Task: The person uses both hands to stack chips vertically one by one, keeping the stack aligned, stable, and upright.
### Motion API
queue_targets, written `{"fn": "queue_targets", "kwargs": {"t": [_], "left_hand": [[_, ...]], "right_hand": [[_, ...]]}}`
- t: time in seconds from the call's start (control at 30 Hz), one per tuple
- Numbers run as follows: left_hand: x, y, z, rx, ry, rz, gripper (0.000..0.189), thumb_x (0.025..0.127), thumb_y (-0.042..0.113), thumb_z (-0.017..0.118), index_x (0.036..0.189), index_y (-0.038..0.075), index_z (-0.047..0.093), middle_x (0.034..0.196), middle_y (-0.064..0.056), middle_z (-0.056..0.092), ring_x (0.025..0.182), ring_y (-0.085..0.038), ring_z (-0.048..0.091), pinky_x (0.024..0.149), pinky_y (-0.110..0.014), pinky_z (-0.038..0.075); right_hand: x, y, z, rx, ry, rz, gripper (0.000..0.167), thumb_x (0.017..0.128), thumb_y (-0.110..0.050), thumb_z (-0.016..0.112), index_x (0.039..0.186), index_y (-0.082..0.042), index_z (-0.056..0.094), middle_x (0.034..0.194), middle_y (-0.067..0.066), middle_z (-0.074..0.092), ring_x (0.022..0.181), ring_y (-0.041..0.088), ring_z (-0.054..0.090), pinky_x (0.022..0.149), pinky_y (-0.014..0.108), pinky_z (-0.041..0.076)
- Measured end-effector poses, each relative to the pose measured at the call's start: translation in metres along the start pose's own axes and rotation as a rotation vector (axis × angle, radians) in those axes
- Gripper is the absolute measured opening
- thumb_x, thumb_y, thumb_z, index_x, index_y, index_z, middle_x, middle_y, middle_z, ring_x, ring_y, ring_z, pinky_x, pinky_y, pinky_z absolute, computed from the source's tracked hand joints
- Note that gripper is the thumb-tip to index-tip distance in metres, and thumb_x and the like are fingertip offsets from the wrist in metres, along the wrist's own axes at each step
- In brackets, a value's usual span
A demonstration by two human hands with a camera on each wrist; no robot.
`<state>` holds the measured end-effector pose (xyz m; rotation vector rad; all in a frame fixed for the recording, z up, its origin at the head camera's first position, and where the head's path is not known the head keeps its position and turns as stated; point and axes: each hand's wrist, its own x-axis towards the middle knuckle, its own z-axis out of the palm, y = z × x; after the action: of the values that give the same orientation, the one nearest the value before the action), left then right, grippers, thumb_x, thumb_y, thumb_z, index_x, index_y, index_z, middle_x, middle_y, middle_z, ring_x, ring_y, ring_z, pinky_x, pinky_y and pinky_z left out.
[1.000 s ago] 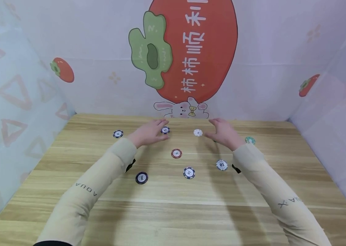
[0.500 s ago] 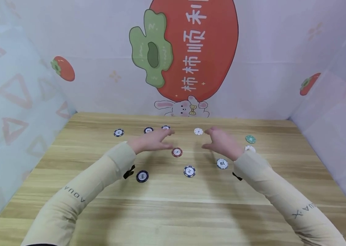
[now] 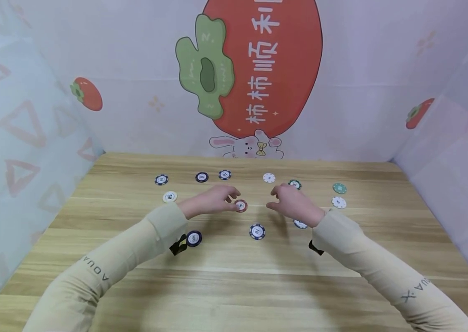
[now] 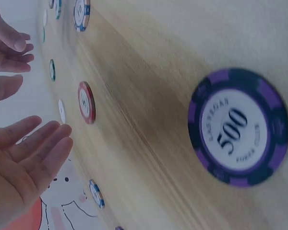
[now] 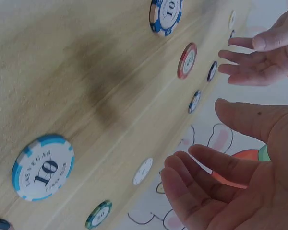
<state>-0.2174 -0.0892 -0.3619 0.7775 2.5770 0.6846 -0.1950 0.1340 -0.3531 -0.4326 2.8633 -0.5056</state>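
My left hand point(image 3: 213, 201) hovers over the table with its fingers loosely bent, holding nothing. Its thumb tip overlaps the red 5 poker chip point(image 3: 242, 206) in the head view; the left wrist view shows that chip point(image 4: 86, 102) apart from the fingers. Facing it, my right hand point(image 3: 294, 203) is also raised and relaxed, with nothing in it. A blue-and-white 10 chip point(image 3: 300, 224) is partly hidden beneath the right hand. Nearer to me lie a blue 10 chip point(image 3: 257, 231) and a purple-and-black 500 chip point(image 4: 239, 127).
More chips lie flat and spread out: a white 50 chip point(image 3: 170, 197) at left, dark ones point(image 3: 202, 177) along the back, a white one point(image 3: 269, 178), and a green chip point(image 3: 339, 188) at right. A printed cloth point(image 3: 134, 120) rises behind the wooden table point(image 3: 234, 295).
Both hands have drawn back toward me and a little inward, their fingers bending more. The white 50 chip and a dark chip, hidden at first behind the left hand, now show.
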Motion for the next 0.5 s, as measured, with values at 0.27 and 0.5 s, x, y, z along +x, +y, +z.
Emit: {"fn": "queue_targets", "kwargs": {"t": [0.27, 0.5], "left_hand": [[0.000, 0.011, 0.007, -0.113, 0.034, -0.119, 0.034, 0.084, 0.021, 0.064, 0.112, 0.002, 0.059, 0.101, -0.007, 0.062, 0.091, -0.018, 0.057, 0.076, -0.029, 0.048], [-0.001, 0.020, 0.021, -0.214, 0.043, -0.224, 0.030, 0.081, 0.017, 0.067, 0.105, 0.000, 0.060, 0.095, -0.007, 0.061, 0.084, -0.017, 0.055, 0.069, -0.025, 0.047]], "right_hand": [[-0.001, -0.006, 0.005, 0.033, -0.048, 0.003, 0.045, 0.084, -0.024, 0.064, 0.116, 0.007, 0.054, 0.099, 0.017, 0.062, 0.083, 0.023, 0.060, 0.074, 0.035, 0.050], [-0.004, -0.008, 0.012, 0.076, -0.080, 0.002, 0.042, 0.084, -0.020, 0.063, 0.112, 0.010, 0.054, 0.086, 0.013, 0.061, 0.072, 0.019, 0.056, 0.069, 0.033, 0.049]]}}
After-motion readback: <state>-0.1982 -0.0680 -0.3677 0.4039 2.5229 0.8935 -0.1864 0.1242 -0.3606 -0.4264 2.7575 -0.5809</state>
